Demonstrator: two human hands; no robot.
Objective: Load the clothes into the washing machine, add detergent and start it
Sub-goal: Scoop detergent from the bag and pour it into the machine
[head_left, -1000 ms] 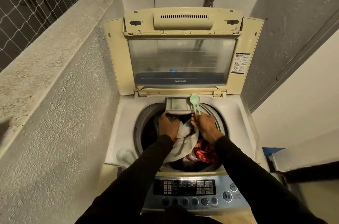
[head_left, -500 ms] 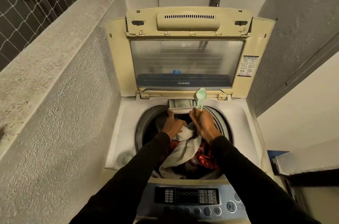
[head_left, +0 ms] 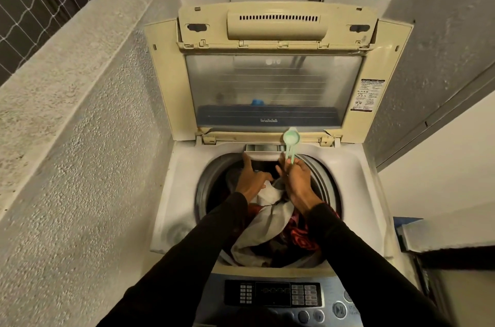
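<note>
Detergent step. Right hand (head_left: 300, 182) pinched the green scoop (head_left: 290, 143) handle, bowl over the detergent drawer (head_left: 263, 148). Left hand (head_left: 250, 180) loosely open, fingertips at the drawer front. Clothes (head_left: 270, 222) loaded in the drum. Next likely: shut drawer, lower lid (head_left: 273, 85), press start.

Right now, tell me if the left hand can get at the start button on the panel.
Probably yes. The left hand is empty, fingers at the drawer over the clothes. The start button sits uncovered at the near right of the panel; only the right sleeve lies across a direct path.
</note>
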